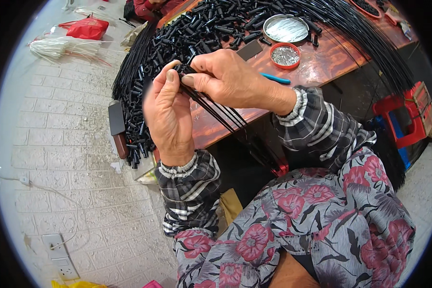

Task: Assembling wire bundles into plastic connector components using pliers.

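My left hand (pixel 169 113) is closed, its thumb and fingertips pinching the ends of several thin black wires (pixel 221 111). From the other side my right hand (pixel 233 79) pinches the same wires, its thumb close to the left thumb. The wires run down past the table edge toward my lap. A small dark part shows between the fingertips; the fingers mostly hide it. Just beyond my hands a big heap of short black plastic sleeves (pixel 211 24) covers the table.
On the wooden table (pixel 317 67) are a round tin (pixel 286 30) of pale strands, a red dish (pixel 285 56) of small metal bits and a blue handle (pixel 275 78). Long black wires (pixel 365 36) hang over the right edge. A red stool (pixel 403 115) stands right; a white brick-patterned wall (pixel 77 144) rises left.
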